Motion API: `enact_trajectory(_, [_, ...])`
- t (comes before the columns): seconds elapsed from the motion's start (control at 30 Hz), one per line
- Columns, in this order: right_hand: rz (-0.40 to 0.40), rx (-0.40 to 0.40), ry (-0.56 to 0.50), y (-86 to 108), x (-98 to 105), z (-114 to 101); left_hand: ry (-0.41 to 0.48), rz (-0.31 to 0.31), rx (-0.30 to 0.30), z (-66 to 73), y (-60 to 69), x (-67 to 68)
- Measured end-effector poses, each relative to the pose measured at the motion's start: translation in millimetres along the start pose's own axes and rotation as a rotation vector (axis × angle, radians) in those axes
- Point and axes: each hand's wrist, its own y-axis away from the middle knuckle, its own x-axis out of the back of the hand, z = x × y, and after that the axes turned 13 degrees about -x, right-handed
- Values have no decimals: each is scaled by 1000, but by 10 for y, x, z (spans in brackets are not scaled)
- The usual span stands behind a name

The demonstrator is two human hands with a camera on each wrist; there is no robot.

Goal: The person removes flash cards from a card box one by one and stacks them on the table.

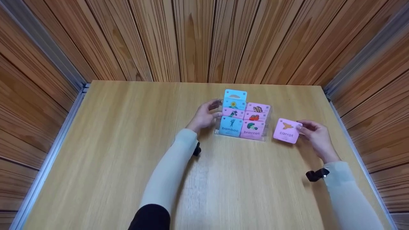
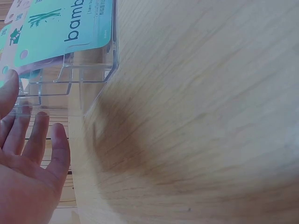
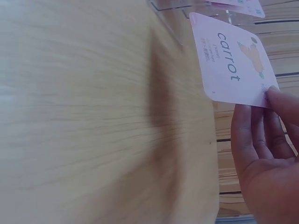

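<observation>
A clear plastic card stand (image 1: 265,138) holds tiered picture cards. The blue bamboo card (image 1: 230,126) and pink broccoli card (image 1: 252,129) are in front. Behind them are a tomato card (image 1: 254,116), another pink card (image 1: 257,108) and a blue sunflower card (image 1: 235,96). My left hand (image 1: 204,116) holds the stand's left side, thumb in front and fingers toward the back; the contact is partly hidden. To the right of the stand, my right hand (image 1: 316,137) pinches a pink carrot card (image 3: 233,65) by its right edge, raised above the table with its picture up.
The wooden table (image 1: 111,153) has a far edge behind the stand and a wood-panelled wall (image 1: 191,41) beyond. Metal frame rails (image 1: 358,143) run along its sides. Each wrist wears a small black camera (image 1: 317,175).
</observation>
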Motion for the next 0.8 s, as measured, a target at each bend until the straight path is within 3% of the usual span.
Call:
enact_trajectory(0.2, [-14, -24, -37, 0, -8, 121, 28, 7, -2, -1, 17, -3])
enact_trajectory(0.57, [-91, -131, 68, 55, 68, 284, 21, 9, 16, 0, -2, -15])
enact_trajectory(0.8, [-60, -81, 204, 23, 21, 339, 28, 14, 5, -18, -4, -12])
